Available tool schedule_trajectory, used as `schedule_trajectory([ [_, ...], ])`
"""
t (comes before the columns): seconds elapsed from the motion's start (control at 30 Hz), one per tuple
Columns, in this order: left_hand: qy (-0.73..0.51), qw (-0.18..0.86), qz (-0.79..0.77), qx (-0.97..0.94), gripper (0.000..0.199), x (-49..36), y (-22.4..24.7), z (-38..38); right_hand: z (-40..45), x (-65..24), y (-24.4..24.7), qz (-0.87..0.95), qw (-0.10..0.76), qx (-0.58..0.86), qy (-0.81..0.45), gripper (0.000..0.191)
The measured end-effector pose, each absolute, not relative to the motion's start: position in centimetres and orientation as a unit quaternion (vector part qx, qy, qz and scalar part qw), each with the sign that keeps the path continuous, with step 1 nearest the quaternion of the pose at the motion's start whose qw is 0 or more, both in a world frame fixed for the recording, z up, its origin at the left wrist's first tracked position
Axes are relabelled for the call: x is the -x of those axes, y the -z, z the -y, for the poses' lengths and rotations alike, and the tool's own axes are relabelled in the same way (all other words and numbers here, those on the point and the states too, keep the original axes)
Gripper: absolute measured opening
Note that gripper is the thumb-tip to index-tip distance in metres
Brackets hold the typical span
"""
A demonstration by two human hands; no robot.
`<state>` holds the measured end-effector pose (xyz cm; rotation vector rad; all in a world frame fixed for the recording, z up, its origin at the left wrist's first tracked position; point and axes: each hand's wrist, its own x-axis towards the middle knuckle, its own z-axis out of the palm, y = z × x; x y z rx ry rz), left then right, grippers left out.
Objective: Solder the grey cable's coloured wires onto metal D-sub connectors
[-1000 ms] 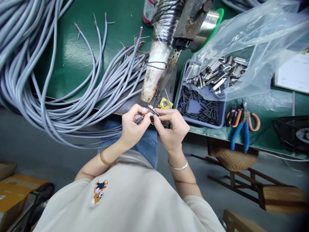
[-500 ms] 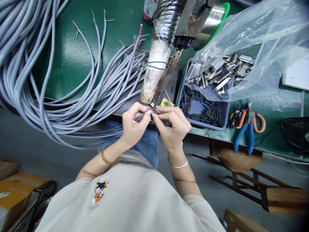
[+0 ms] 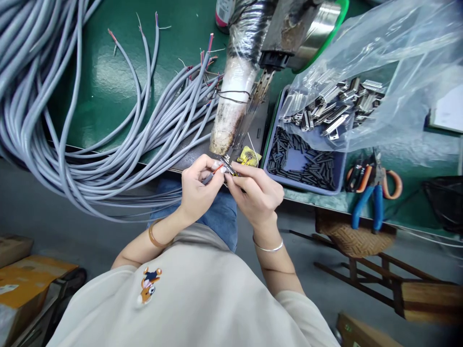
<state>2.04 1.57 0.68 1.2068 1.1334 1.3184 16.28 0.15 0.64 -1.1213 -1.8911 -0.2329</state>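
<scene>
Left hand (image 3: 200, 189) pinches a gray cable (image 3: 207, 180) with a red wire (image 3: 218, 168); right hand (image 3: 257, 195) pinches a shiny connector (image 3: 228, 166) close by, likely so neither one wobbles.

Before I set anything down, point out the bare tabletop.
Bare green tabletop shows between the upright cable ends and the bottle, and between those ends and the thick gray bundle. Crowded: around the wrapped tube and blue bin.

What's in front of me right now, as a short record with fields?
left hand: pinching a grey cable with a red wire showing
right hand: pinching a small connector
tray: black pieces inside, clear bag of metal parts overlapping it
left side: cable bundle
right side: blue-handled pliers
ahead: white-wrapped tube, green-rimmed spool
</scene>
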Motion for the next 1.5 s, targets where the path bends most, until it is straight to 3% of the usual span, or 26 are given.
schedule_trajectory([
  [0.37, -0.525, 0.586, -0.434, -0.438, 0.021, -1.5, -0.7, -1.3, 1.0, -16.4, -0.5, 0.744, 0.461, 0.482, 0.040, 0.014],
  [0.5, -0.501, 0.632, -0.435, -0.401, 0.028, -1.2, -1.0, -1.3, 1.8, -16.7, -0.5, 0.656, 0.567, 0.497, 0.003, 0.005],
  [0.63, -0.503, 0.645, -0.446, -0.363, 0.034, -1.1, -1.1, -1.2, 2.4, -16.6, -0.9, 0.528, 0.712, 0.461, 0.041, 0.019],
  [0.73, -0.518, 0.641, -0.444, -0.352, 0.037, -1.1, -1.0, -1.2, 3.0, -16.2, -0.8, 0.542, 0.673, 0.503, -0.001, 0.030],
  [0.97, -0.542, 0.597, -0.436, -0.399, 0.029, -1.6, -1.1, -1.3, 2.6, -15.4, -0.2, 0.701, 0.490, 0.518, 0.023, 0.018],
  [1.27, -0.571, 0.517, -0.453, -0.450, 0.010, -2.1, -0.6, -1.5, 0.9, -15.1, -0.3, 0.674, 0.522, 0.522, -0.026, 0.016],
  [1.5, -0.582, 0.541, -0.418, -0.440, 0.025, -2.0, -0.4, -2.0, 0.7, -15.1, -0.4, 0.663, 0.543, 0.515, -0.031, 0.016],
])
